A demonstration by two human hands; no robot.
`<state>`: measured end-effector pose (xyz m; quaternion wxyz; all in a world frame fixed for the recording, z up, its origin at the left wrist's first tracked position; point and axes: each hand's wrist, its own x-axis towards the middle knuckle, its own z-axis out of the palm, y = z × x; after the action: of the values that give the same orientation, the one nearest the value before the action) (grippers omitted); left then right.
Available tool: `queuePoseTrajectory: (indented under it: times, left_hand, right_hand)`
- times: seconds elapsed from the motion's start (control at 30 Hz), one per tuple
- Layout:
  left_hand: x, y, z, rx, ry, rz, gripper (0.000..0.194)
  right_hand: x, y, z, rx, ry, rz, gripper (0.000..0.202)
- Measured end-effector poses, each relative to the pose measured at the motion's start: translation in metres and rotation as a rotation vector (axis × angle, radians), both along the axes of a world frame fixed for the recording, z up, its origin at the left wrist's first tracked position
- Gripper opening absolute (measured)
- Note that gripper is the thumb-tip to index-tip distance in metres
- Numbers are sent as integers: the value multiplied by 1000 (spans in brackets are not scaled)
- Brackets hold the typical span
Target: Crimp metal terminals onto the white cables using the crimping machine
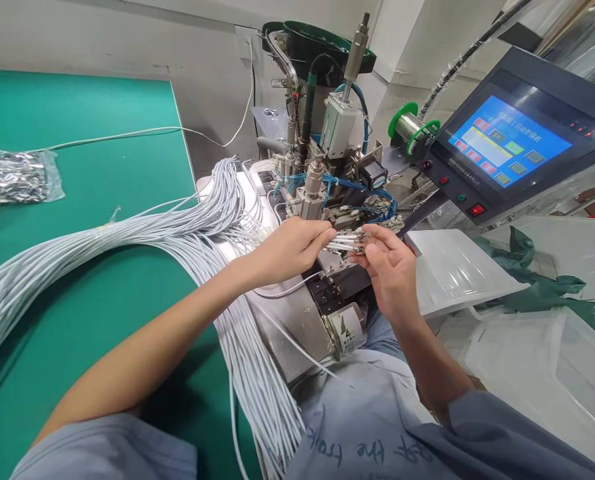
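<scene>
Several white cable ends (344,241) with metal tips are bunched between my two hands, in front of the machine (312,190). My left hand (297,248) is closed around the cables on their left side. At the metal tips, the fingers of my right hand (388,263) are bent and pinch the bunch. A large bundle of light grey cables (177,223) runs over the green table, and part of it hangs down beside the machine's white base (292,327).
A control screen (512,143) stands at the right, near a wire spool (411,130). Below it are a white tray (462,267) and clear plastic bins (542,360). A bag of metal parts (20,177) lies on the green table (127,107).
</scene>
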<state>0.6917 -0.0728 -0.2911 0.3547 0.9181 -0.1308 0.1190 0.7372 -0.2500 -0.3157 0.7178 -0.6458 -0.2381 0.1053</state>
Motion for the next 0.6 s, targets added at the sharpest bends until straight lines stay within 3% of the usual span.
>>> queuePoseTrajectory:
  times: [0.23, 0.6]
  left_hand:
    - [-1, -1, 0, 8, 12, 19, 34]
    - [-1, -2, -2, 27, 8, 16, 34]
  right_hand:
    - [-6, 15, -6, -39, -31, -23, 39]
    - [-8, 15, -9, -74, -56, -41, 49]
